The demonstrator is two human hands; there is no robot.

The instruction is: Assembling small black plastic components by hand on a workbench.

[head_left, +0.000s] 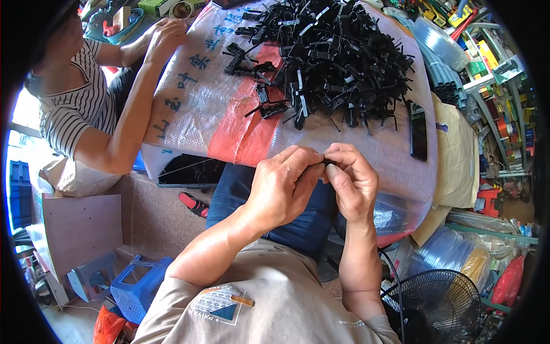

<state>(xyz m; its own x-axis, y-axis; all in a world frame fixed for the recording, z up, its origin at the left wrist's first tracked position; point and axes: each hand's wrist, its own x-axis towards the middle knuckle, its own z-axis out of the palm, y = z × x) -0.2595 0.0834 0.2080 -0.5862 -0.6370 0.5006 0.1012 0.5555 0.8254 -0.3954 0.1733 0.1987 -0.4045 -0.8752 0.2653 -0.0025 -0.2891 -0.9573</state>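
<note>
My left hand point(285, 186) and my right hand point(350, 178) meet fingertip to fingertip over my lap, both pinched on a small black plastic part point(327, 162) that is mostly hidden between the fingers. Just beyond them lies a woven plastic sack sheet point(217, 103), white with a red stripe, spread as a work surface. A big pile of black plastic clips point(329, 54) lies on its far half, with a few loose clips point(269, 106) nearer my hands.
A person in a striped shirt point(74, 109) sits at the left, both hands on the sheet's far left edge. A dark phone point(417, 131) lies on the sheet at right. A blue plastic stool point(137, 284) and a black fan point(438, 307) stand low. Shelves of goods fill the right.
</note>
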